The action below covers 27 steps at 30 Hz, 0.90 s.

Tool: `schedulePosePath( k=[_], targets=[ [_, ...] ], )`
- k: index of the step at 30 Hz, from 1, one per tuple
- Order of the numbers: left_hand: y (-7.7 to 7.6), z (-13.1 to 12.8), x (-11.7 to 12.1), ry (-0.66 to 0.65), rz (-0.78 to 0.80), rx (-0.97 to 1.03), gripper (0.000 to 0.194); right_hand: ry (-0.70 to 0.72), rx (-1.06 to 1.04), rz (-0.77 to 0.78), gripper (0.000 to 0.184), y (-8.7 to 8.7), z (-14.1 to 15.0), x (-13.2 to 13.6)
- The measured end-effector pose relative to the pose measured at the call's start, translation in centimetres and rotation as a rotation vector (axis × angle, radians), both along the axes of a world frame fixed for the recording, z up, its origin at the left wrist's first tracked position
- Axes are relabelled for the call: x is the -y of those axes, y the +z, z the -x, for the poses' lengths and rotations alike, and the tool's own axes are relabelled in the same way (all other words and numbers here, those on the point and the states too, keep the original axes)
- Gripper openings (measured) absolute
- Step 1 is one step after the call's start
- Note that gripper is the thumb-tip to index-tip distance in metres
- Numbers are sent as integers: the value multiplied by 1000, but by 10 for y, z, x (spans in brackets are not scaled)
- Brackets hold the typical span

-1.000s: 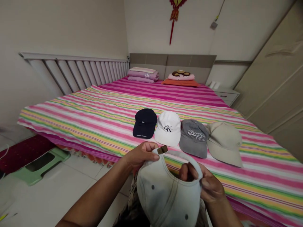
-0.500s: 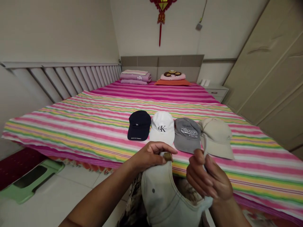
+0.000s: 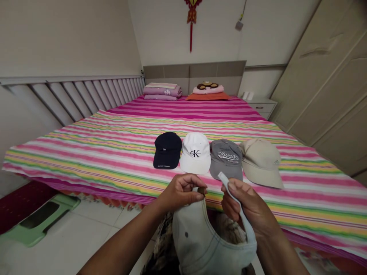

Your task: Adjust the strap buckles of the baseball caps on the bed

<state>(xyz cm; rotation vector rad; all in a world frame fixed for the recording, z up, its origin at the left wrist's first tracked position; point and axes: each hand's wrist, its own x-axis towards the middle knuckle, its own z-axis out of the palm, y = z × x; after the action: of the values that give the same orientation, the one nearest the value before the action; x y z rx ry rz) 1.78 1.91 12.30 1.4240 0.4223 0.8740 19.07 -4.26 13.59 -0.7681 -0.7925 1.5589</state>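
Observation:
A pale blue-grey cap [image 3: 200,236] is held low in front of me, its back opening facing up. My left hand [image 3: 185,191] pinches the cap by its brass buckle [image 3: 202,190]. Between thumb and fingers of my right hand [image 3: 246,202] is the cap's loose strap [image 3: 239,208], its free end pointing up and left, apart from the buckle. Beyond my hands several caps lie in a row on the bed: a navy cap [image 3: 168,149], a white cap [image 3: 196,152], a grey cap [image 3: 226,158] and a beige cap [image 3: 262,162], which touches the grey one.
The bed's striped sheet [image 3: 100,152] spreads under the caps. Folded bedding [image 3: 162,91] and a pink folded stack [image 3: 208,89] lie by the headboard [image 3: 174,71]. A green stool [image 3: 54,214] stands on the floor at left. A nightstand [image 3: 262,107] is at the far right.
The strap, earlier joined at the buckle, has come free of it. My right hand has drawn the strap right and up, then brought its end back toward the buckle. The view has shifted.

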Motion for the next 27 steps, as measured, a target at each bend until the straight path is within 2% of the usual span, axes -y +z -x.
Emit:
schedulePosePath(
  k=[2, 6, 8, 11, 20, 27],
  targets=[
    [1, 0, 0, 40, -144, -62, 22, 29, 87, 21, 27, 0, -2, 0],
    [4, 3, 1, 173, -561, -242, 20, 66, 218, 49, 29, 0, -4, 0],
    [5, 4, 1, 218, -666, -270, 20, 90, 271, 43, 30, -1, -5, -1],
    [5, 4, 2, 234, -729, -250, 22, 123, 317, 33, 31, -2, -5, -3],
    [9, 4, 3, 241, -768, -266, 23, 138, 302, 70, 30, -2, -1, -2],
    [17, 6, 4, 212, -891, -374, 25, 185, 380, 77, 29, 1, -2, -4]
  ],
)
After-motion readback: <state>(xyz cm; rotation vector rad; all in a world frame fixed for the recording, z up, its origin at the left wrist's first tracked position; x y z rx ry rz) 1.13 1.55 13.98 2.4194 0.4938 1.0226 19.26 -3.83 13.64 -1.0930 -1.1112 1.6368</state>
